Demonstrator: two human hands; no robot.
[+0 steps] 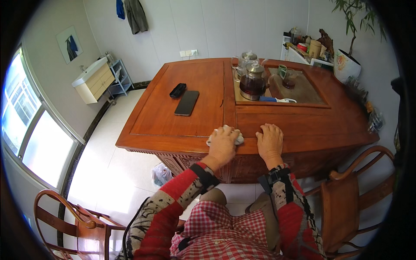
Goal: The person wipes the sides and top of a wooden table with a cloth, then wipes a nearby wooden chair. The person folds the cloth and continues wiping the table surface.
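My left hand [222, 144] presses a crumpled white cloth [240, 139] onto the near edge of the wooden tea table [208, 125], its fingers curled over it. To the right, my right hand [270, 143] rests palm down on the same edge, holding nothing, thumb apart from the fingers. Beyond the left hand lie a dark smartphone [187, 103] and a small black case [177, 90]. A glass teapot with dark liquid [252, 85] stands farther back by a clear glass teapot [248, 58]. In front of them lies a blue-and-white handled tool [276, 99].
The inset tea tray [305, 89] holds a glass pitcher [288, 83] and a green cup [282, 70]. Wooden armchairs stand at left [91, 234] and right [339, 208]. A plastic bag [161, 174] sits on the floor beside the table. A potted plant [347, 66] stands at back right.
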